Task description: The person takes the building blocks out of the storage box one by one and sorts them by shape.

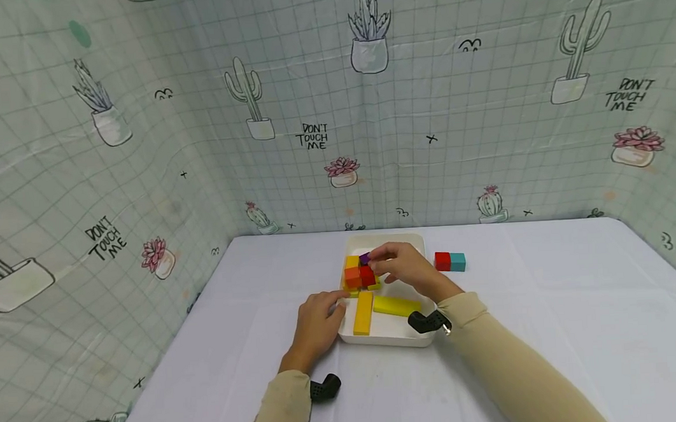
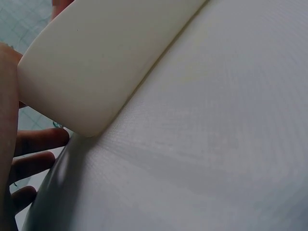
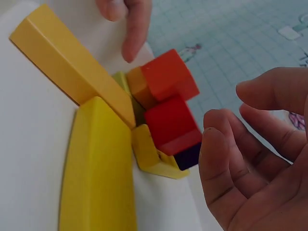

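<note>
My right hand (image 1: 406,268) is over a white tray (image 1: 387,343), its fingertips close to a red cube (image 1: 367,275) and a purple block (image 1: 365,258). In the right wrist view the thumb and fingers stand apart with nothing between them. Beside the red cube sits an orange cube (image 1: 352,277); both rest on yellow blocks. My left hand (image 1: 317,322) lies at the tray's left side, with its index finger reaching over the rim near the stacked blocks. Its other fingers show loosely spread beside the tray wall in the left wrist view.
Two long blocks, one orange-yellow (image 1: 363,313) and one bright yellow (image 1: 397,305), lie in the near half of the tray. Right of the tray, another red cube (image 1: 442,261) touches a teal cube (image 1: 458,262) on the white table (image 1: 550,327). A patterned cloth (image 1: 424,104) hangs behind.
</note>
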Motion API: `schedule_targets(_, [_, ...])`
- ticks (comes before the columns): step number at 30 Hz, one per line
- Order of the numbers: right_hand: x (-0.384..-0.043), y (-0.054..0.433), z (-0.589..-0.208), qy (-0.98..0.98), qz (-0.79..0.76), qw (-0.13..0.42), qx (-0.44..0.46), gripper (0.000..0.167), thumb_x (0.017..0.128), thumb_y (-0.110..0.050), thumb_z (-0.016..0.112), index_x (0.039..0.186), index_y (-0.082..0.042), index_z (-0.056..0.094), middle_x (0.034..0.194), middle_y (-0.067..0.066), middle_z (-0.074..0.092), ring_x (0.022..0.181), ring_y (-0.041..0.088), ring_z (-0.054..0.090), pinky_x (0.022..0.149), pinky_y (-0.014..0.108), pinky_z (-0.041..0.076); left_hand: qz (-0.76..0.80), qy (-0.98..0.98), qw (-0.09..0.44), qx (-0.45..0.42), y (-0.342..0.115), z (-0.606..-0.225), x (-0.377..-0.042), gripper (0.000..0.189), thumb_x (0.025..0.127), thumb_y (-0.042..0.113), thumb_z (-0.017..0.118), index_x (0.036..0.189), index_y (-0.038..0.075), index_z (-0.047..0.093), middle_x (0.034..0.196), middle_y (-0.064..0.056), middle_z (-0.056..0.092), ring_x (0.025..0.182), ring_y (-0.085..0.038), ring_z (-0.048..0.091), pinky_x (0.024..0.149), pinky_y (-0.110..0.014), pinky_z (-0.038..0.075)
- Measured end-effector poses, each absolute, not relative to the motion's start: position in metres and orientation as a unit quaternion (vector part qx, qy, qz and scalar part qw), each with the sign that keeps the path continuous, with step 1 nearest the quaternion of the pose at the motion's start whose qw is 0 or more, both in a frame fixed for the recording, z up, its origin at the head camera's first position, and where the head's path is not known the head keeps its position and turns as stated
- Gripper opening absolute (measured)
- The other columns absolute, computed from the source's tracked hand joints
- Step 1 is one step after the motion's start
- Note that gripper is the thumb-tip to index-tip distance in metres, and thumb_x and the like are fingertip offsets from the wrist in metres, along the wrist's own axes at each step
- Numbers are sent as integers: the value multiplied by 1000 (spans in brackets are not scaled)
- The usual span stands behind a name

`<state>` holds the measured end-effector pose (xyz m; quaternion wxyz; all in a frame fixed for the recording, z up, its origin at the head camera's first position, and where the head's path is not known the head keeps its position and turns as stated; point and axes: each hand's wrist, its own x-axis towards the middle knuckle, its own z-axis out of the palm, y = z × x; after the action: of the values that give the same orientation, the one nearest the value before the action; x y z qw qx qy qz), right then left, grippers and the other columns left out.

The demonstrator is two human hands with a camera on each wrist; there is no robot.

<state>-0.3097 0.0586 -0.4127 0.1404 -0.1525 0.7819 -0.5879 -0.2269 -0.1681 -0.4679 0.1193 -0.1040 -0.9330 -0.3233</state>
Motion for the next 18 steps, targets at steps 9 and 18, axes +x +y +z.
schedule_targets(9, [-306, 41, -417, 807, -555, 124, -158, 33, 92, -10, 67, 125, -6, 66, 118, 7, 65, 99, 26, 63, 78, 36, 58, -329, -930, 122, -108, -169, -473, -228, 29, 100, 26, 55, 123, 20, 72, 119, 0, 70, 112, -24, 58, 103, -50, 40])
schedule_targets(18, [-305, 29, -418, 829, -523, 113, -165, 34, 91, -12, 69, 125, -9, 67, 112, 7, 65, 88, 25, 61, 68, 34, 56, -321, -934, 116, -103, -170, -471, -229, 30, 101, 28, 54, 124, 21, 72, 120, 0, 70, 113, -23, 57, 104, -49, 39])
